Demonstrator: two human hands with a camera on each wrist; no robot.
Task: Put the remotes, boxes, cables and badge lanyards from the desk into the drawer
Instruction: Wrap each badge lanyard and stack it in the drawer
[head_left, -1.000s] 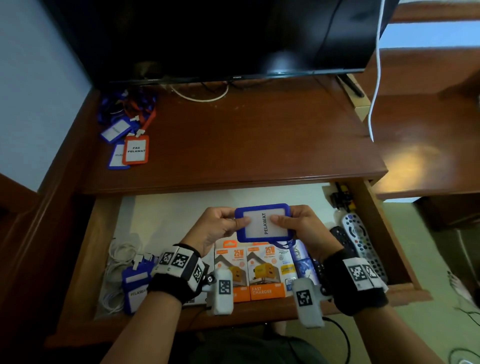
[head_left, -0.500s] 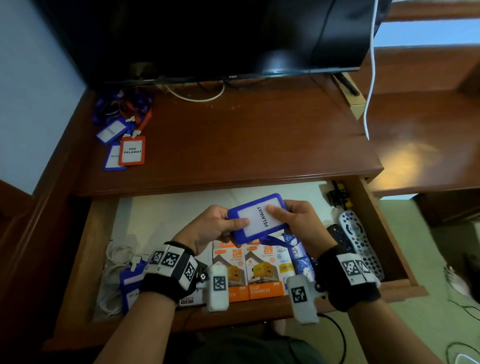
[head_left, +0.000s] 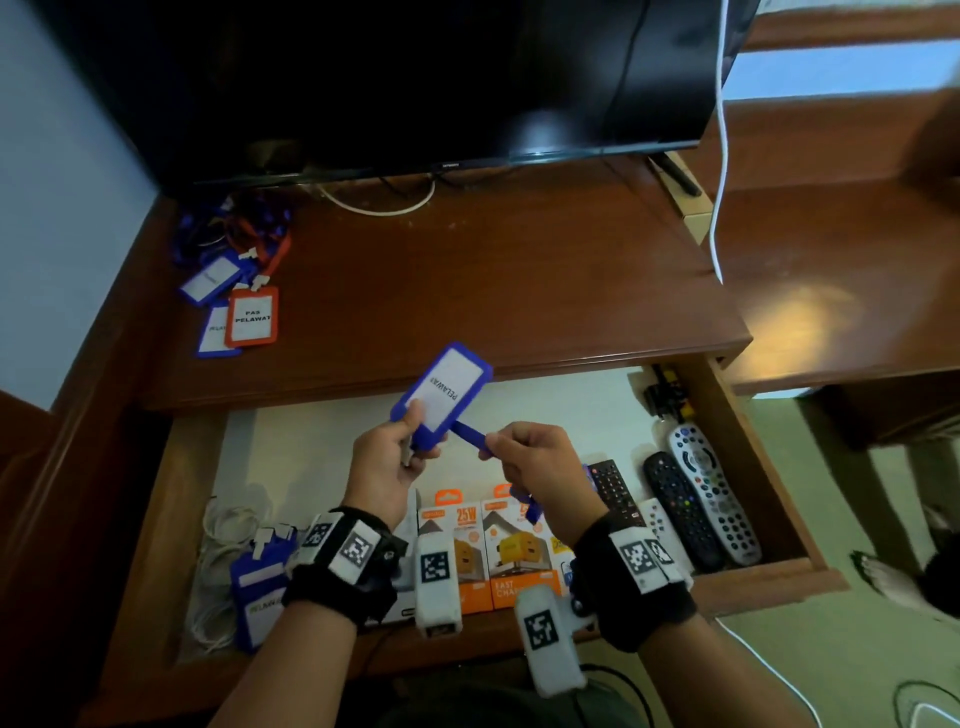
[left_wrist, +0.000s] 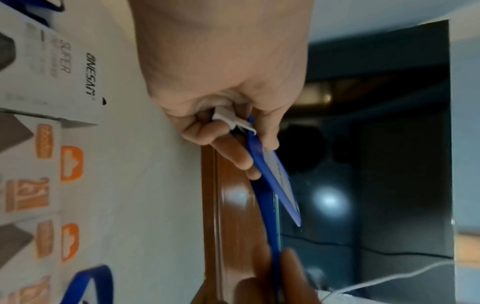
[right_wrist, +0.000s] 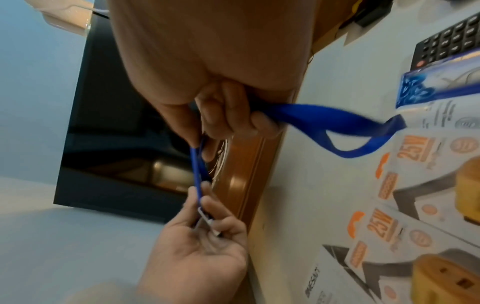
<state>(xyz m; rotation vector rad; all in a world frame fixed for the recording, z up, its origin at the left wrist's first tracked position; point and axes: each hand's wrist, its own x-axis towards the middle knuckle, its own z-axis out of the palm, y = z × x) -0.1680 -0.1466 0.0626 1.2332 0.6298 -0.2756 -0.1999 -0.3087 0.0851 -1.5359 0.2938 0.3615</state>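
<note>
A blue badge holder (head_left: 441, 395) marked PELAWAT is held up over the open drawer (head_left: 769, 571), tilted with its far end toward the desk. My left hand (head_left: 415, 441) pinches it at the white clip end (left_wrist: 233, 123). My right hand (head_left: 491, 447) grips its blue lanyard strap (head_left: 470, 434), which runs taut from the clip and hangs in a loop (right_wrist: 337, 127) below the fist. On the desk's far left lie more badges, one orange (head_left: 252, 317) and some blue (head_left: 210, 278), with tangled lanyards.
In the drawer lie remotes (head_left: 706, 488) at the right, orange charger boxes (head_left: 488, 551) in the middle, another blue badge (head_left: 260, 587) and a coiled white cable (head_left: 218, 540) at the left. A TV (head_left: 415, 78) stands at the desk's back, and a white cable (head_left: 719, 156) hangs at the right.
The badge was held flat between both hands. Now the left hand alone holds it by the clip end and has tipped it up, while the right hand has moved onto the strap.
</note>
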